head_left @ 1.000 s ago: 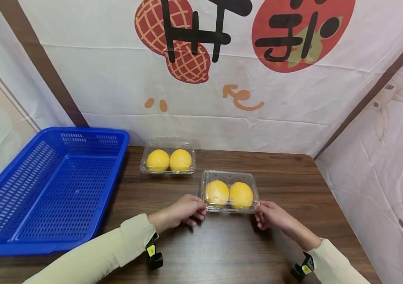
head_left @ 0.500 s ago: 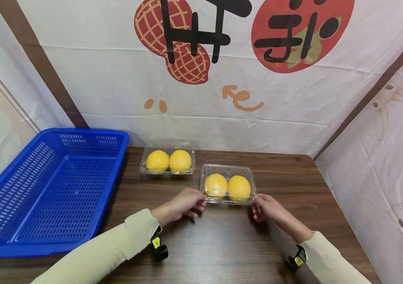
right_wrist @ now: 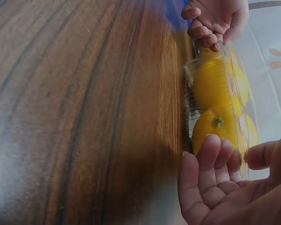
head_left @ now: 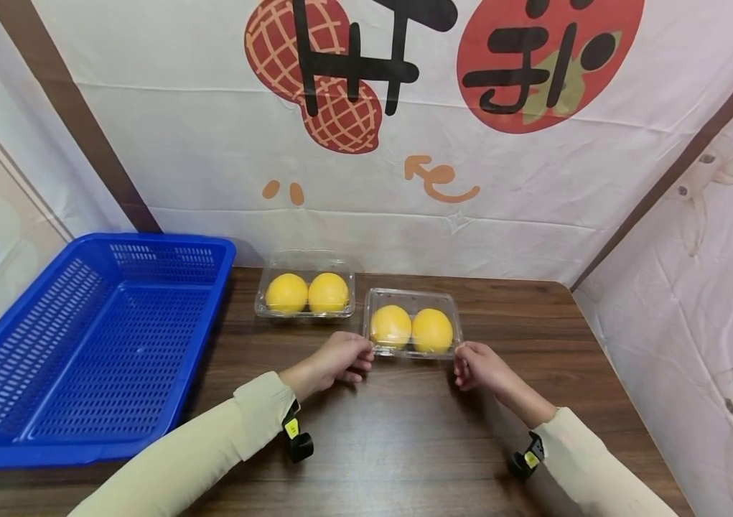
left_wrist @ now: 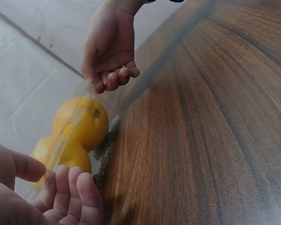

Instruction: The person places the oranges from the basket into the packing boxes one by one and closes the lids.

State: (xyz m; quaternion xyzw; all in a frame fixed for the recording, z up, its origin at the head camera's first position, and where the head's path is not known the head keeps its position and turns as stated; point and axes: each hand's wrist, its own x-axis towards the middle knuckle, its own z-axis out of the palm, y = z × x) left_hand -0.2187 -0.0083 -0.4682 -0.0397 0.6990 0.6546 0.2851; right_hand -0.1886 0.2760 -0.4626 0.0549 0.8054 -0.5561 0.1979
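A clear plastic clamshell box (head_left: 413, 298) with two oranges (head_left: 432, 331) inside lies on the table, its lid closed. At its near left corner my left hand (head_left: 340, 356) pinches the rim between thumb and fingers. The near right corner is pinched likewise by my right hand (head_left: 484, 366). Both wrist views show the thumb and index finger on the box's protruding edge, the other fingers loosely bent below. In the right wrist view a green stem end shows on one orange (right_wrist: 215, 126). A second clear box (head_left: 304, 265), also holding two oranges, stands just behind and to the left.
A large blue plastic basket (head_left: 201, 345) with perforated walls takes up the left of the table. The brown wooden table (head_left: 392, 445) meets a printed white cloth wall (head_left: 211, 158) at the back. Another cloth hangs along the right side.
Both hands have slid the near box away from me, toward the back wall and slightly left. It now sits closer to the second box, which has not moved.
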